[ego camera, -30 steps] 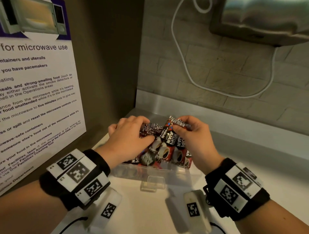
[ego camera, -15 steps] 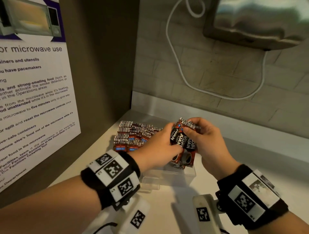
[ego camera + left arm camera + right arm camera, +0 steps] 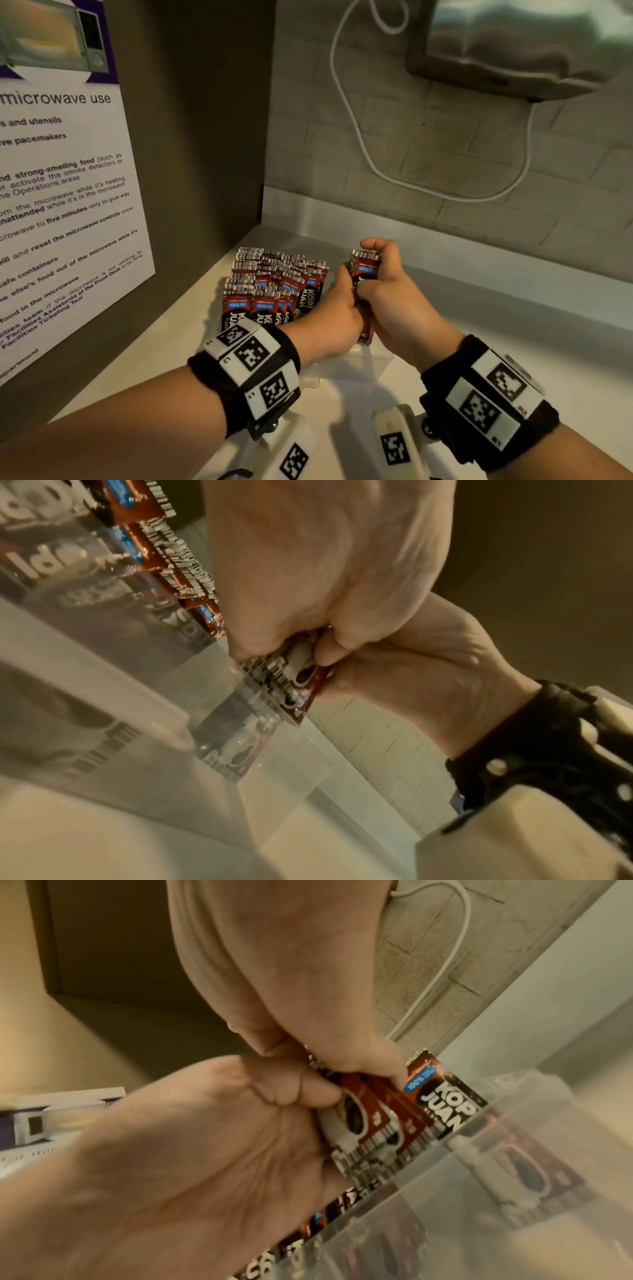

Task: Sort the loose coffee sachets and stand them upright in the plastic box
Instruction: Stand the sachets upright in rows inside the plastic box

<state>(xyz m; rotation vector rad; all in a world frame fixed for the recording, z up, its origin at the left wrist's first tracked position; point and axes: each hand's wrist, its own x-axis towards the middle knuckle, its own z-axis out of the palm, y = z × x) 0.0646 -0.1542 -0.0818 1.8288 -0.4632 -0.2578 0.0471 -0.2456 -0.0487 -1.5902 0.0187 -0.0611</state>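
A small bundle of sachets (image 3: 365, 274) stands upright over the right end of the clear box (image 3: 371, 359), its lower ends just at or inside the rim. At least two red-brown fronts with a cup picture show in the right wrist view; the full count in the bundle cannot be told. Both hands clamp it: the right hand (image 3: 394, 301) has its fingers curled around the far and right side with the thumb across the front, and the left hand (image 3: 337, 318) has its fingers curled against the left side low down, knuckles touching the right hand. In the left wrist view the barcode ends of the bundle (image 3: 291, 685) stick out below the two closed fists.

To the left in the box stands a dense pack of sachets (image 3: 274, 284), upright in roughly three rows, printed tops up, too many and too overlapped to count. They fill the left and far part of the box; the right end under the hands holds few.

The box sits on a pale counter (image 3: 513, 342) in a corner. One poster (image 3: 65, 205) on microwave use hangs on the left wall, one white cable (image 3: 356, 130) loops down the tiled far wall, and one steel appliance (image 3: 520, 44) is fixed high on the right. Each wrist wears one black band with white coded tags
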